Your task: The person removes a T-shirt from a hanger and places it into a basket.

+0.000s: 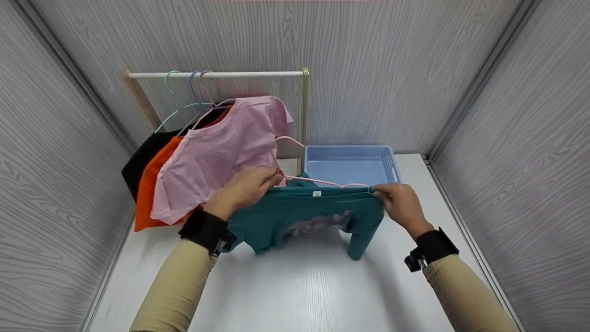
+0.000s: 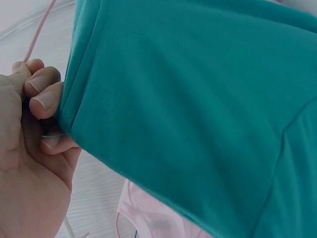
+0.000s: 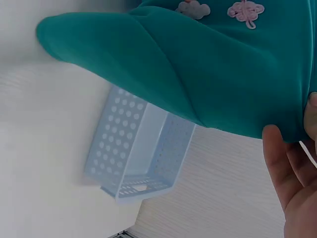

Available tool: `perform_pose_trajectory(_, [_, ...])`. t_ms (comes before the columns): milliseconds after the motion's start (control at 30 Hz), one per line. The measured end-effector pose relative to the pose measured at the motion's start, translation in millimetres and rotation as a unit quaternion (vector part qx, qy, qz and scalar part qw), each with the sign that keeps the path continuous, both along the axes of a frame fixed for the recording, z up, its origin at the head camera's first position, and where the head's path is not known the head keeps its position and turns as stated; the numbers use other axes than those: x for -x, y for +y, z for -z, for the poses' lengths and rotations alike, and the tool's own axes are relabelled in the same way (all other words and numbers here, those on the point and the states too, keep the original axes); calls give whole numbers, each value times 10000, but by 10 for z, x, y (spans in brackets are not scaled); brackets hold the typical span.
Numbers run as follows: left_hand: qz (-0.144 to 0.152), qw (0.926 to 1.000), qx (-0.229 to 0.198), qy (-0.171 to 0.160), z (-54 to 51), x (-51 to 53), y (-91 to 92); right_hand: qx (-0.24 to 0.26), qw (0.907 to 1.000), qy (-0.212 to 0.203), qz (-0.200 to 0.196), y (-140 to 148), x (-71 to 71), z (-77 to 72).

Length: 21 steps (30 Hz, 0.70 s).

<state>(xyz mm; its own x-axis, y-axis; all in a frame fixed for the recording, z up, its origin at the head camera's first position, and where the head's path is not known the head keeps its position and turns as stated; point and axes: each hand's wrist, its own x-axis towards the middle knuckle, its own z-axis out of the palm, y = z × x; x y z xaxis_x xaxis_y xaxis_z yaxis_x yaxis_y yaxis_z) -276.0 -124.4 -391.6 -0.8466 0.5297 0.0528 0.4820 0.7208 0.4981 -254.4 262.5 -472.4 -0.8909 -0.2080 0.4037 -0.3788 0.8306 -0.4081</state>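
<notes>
In the head view a teal shirt (image 1: 272,221) is stretched between both hands above the table, its upper edge level and a small white label showing at that edge. A pink clothes hanger (image 1: 318,180) lies along this edge, its hook (image 1: 290,138) pointing up. My left hand (image 1: 246,186) pinches the hanger and the shirt at the left end. My right hand (image 1: 401,203) pinches the shirt's right corner by the hanger's end. In the right wrist view, a sleeve (image 3: 84,39) and small cloud and flower decorations (image 3: 246,12) show.
Left, a rack's white rail (image 1: 253,74) carries black (image 1: 133,168), orange (image 1: 150,203) and pink (image 1: 221,147) tops on hangers. Behind the shirt stands a light-blue perforated basket (image 1: 348,168) on the white table (image 1: 295,295). Wood-patterned walls (image 1: 392,69) enclose the table.
</notes>
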Motion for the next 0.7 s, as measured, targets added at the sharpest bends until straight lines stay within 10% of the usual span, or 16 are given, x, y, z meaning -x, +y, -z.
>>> perform_pose_trajectory(700, [258,9934,-1061,-340,-178,144,471,772,9898,-867,-828,-885,-130,74])
